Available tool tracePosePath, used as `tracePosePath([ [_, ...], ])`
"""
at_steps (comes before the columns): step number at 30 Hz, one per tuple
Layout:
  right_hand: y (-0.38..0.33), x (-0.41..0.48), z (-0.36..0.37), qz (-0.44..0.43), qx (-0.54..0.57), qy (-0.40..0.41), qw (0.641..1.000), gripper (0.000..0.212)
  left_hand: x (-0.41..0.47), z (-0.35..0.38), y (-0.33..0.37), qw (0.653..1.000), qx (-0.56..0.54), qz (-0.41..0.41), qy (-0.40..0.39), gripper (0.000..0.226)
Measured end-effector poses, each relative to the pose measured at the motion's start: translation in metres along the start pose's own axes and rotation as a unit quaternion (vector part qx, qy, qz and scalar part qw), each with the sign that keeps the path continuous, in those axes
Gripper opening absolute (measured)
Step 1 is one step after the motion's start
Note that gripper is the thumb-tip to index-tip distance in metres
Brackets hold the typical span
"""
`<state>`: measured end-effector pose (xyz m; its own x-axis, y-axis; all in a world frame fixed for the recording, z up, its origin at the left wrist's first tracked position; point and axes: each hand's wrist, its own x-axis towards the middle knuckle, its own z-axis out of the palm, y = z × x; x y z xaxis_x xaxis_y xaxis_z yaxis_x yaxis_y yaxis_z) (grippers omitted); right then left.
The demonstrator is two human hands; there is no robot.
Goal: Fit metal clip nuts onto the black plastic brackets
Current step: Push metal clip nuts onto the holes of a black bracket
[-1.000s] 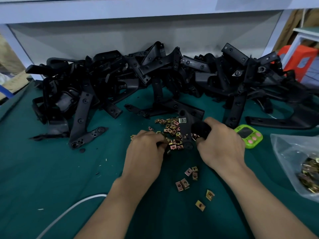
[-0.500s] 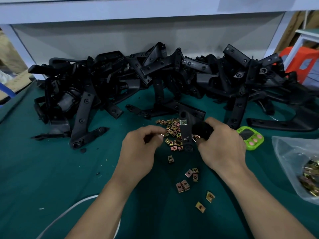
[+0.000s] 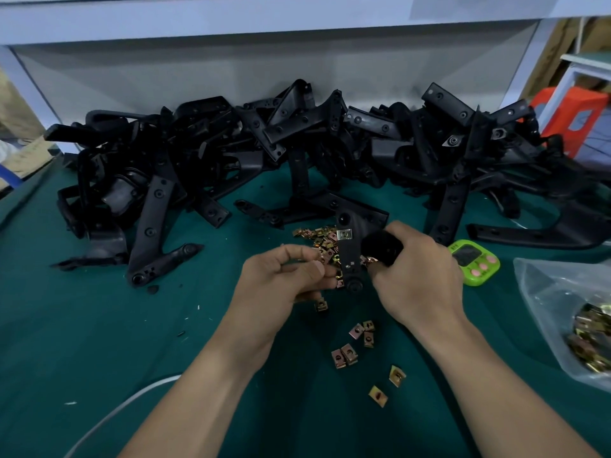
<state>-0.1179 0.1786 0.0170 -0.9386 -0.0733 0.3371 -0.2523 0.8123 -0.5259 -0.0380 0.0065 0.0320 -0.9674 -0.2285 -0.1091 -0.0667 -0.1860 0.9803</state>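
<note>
Both forearms are cut off by the lower edge. A white cable [image 3: 109, 414] runs out of view there too, on the dark green mat [image 3: 82, 325] that covers the bench.

A few scattered clip nuts [image 3: 344, 355] lie on the mat, nearer than the fingers and between the wrists. A single nut [image 3: 321, 305] lies just below the left fingertips.

The left hand [image 3: 281, 285] has its fingers curled, with thumb and forefinger drawn together. Whether a nut sits between them cannot be made out.

The right hand [image 3: 420, 276] is wrapped round the thick end of a black bracket [image 3: 348, 256], hiding that end. The bracket's flat arm stands between the two hands. One fitted clip nut [image 3: 344, 233] sits on its edge, just above the left fingertips.

Behind the fingertips is a small pile of nuts [image 3: 314, 238], partly hidden by the bracket.

A green timer [image 3: 474, 262] peeks out just right of the right knuckles. Further right is a clear bag of nuts [image 3: 568, 312], cropped by the edge.

Beyond all the fingers, a tangled heap of brackets [image 3: 297, 143] spans the bench. Single parts in it are hard to tell apart. Above it is a white shelf frame [image 3: 264, 24]. An orange stool [image 3: 572, 117] shows far right.
</note>
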Motion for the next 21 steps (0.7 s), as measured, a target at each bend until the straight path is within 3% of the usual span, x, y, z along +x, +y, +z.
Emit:
tracePosePath([
  [14,-0.0031,-0.0026,-0.0062,-0.008,0.005,-0.027,1.000,0.031,-0.0044,0.0013,0.0016,0.999,0.015,-0.005,-0.045,0.013],
  [21,-0.0019,-0.0013,-0.0060,-0.030,0.027,-0.041,0.998,0.032,-0.0047,0.0065,-0.0045,0.997,-0.062,-0.035,0.006,0.033],
])
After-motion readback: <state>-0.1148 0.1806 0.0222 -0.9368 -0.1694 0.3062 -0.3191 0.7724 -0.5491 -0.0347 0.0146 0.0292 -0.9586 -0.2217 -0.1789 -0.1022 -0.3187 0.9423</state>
